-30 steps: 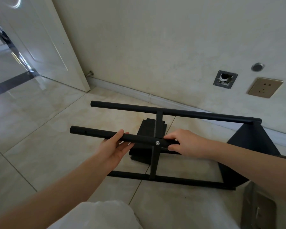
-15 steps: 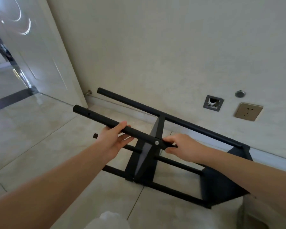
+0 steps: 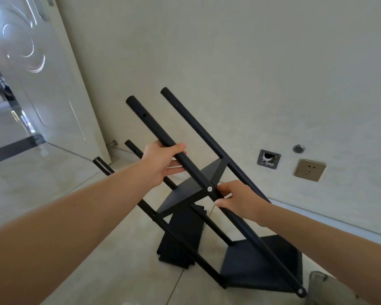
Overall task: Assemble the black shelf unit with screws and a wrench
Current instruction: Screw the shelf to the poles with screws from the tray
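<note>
Your left hand [image 3: 162,160] reaches up and forward on a long bare forearm, its fingers curled round the nearest pole [image 3: 163,137] of the black shelf unit [image 3: 191,194], thumb lying along the top of the tube. Your right hand [image 3: 235,200] comes in from the lower right and grips the same pole just below the silver screw [image 3: 209,189], fingers wrapped behind the tube and thumb pointing left under it.

You hold the shelf unit tilted, its poles slanting up toward the wall [image 3: 229,62] and its lower end down on the floor [image 3: 53,194] near the lower right corner of the view. The poles are round, matte black tubes with flat capped ends; the one you hold has a small hole near its upper end. A flat, matte black shelf panel [image 3: 185,192] sits between the poles at mid-height, fixed at its near corner by the screw. A second dark panel [image 3: 262,265] closes the bottom end. Behind the frame, more flat black pieces [image 3: 180,238] are on the floor.

Glossy pale tiles with thin grout lines cover the floor. On the plain cream wall are a brass-toned socket plate [image 3: 310,170], a square metal plate with a hole [image 3: 268,160] and a small round metal cap [image 3: 298,148]. A glossy white door [image 3: 42,84] stands at the left.
</note>
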